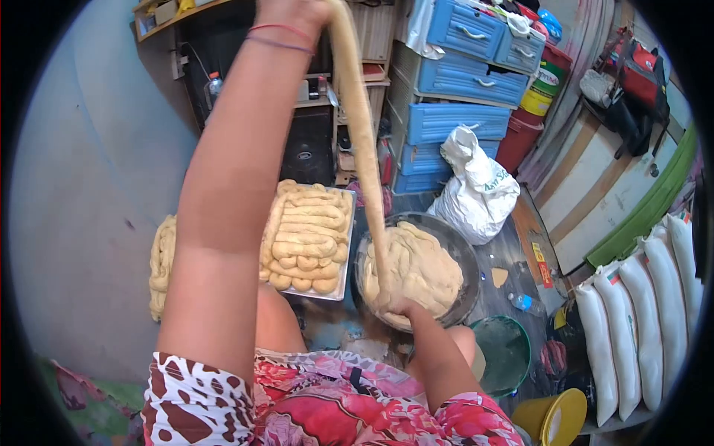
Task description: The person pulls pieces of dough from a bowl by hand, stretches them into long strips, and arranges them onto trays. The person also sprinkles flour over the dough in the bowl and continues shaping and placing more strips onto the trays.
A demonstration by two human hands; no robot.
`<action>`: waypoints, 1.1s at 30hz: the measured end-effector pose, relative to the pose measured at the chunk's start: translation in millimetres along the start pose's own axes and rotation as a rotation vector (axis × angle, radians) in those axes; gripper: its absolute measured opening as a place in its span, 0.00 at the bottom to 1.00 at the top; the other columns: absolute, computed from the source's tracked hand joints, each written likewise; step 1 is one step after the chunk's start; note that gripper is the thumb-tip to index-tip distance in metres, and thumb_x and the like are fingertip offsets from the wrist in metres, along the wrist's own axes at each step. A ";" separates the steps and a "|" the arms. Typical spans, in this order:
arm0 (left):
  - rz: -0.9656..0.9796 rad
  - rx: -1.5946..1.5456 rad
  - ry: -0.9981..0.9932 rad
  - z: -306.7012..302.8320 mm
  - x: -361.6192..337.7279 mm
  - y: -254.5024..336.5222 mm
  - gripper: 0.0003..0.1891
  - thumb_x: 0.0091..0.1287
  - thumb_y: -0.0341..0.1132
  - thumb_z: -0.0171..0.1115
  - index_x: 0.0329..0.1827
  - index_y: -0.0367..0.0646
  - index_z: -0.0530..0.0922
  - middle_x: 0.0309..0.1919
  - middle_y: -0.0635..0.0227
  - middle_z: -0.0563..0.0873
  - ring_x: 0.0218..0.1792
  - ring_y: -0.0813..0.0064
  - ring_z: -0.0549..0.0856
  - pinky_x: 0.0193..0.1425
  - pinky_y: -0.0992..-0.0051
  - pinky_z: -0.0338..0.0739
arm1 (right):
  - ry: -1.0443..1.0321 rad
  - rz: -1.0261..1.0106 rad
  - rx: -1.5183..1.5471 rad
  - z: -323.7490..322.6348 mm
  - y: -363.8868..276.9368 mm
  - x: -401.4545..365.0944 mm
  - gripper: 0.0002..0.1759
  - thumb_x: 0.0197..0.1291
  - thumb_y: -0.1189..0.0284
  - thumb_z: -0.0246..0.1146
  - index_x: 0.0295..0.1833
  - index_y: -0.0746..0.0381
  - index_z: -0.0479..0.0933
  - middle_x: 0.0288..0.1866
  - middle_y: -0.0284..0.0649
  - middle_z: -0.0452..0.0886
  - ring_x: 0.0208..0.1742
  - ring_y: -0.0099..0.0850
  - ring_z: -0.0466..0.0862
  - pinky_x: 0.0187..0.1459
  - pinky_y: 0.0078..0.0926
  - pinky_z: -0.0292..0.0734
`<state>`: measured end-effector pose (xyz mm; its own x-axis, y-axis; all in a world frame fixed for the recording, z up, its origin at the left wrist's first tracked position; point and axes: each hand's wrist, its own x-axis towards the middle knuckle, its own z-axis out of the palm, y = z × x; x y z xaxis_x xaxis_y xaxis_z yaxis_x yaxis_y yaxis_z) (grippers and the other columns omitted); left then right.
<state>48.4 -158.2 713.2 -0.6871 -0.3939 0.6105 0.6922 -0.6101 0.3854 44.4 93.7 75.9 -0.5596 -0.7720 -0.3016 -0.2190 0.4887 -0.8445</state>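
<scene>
A long rope of pale dough [362, 149] stretches from the top edge of the head view down to a wide dark basin [474, 286]. My left hand [303, 10], raised high and partly cut off by the frame, is closed around the upper end. Low over the basin, my right hand [406, 309] is closed on the dough at the rope's lower end, its fingertips partly hidden. A big soft mass of dough [424, 260] lies in the basin. To its left, a metal tray [346, 249] carries several rows of thick dough strips [309, 236].
More dough strips [161, 260] lie left of my raised arm. A white sack [476, 189] stands behind the basin, before blue drawers [468, 78]. On the right are a green tub [513, 357], a yellow bucket [558, 416], a bottle [526, 302] and several filled white sacks [639, 327].
</scene>
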 end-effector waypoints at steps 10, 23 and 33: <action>0.022 -0.110 0.129 -220.7 -165.4 109.0 0.11 0.72 0.40 0.50 0.41 0.42 0.74 0.13 0.77 0.63 0.16 0.86 0.63 0.23 0.83 0.62 | 0.434 0.206 0.398 -47.3 -89.3 27.5 0.25 0.53 0.85 0.53 0.59 0.64 0.68 0.42 0.47 0.79 0.37 0.38 0.84 0.33 0.34 0.84; -0.200 -0.534 -0.233 -298.8 -238.5 97.5 0.18 0.68 0.45 0.56 0.49 0.40 0.67 0.13 0.76 0.67 0.14 0.85 0.65 0.18 0.82 0.64 | 0.932 -0.716 -0.140 -85.6 -309.9 190.2 0.24 0.46 0.89 0.56 0.52 0.63 0.73 0.55 0.45 0.75 0.59 0.36 0.74 0.60 0.30 0.67; -0.292 -0.568 -0.129 -311.0 -236.1 76.4 0.18 0.69 0.46 0.53 0.48 0.38 0.68 0.14 0.75 0.66 0.15 0.84 0.66 0.21 0.80 0.66 | 0.645 -0.382 -0.403 20.3 -253.2 235.5 0.37 0.41 0.79 0.64 0.63 0.60 0.65 0.66 0.53 0.64 0.68 0.49 0.63 0.67 0.39 0.58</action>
<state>194.8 -325.6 383.3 -0.7731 -0.0929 0.6275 0.2323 -0.9620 0.1438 -15.6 -220.1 209.6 -0.7087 -0.5902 0.3866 -0.6848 0.4434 -0.5784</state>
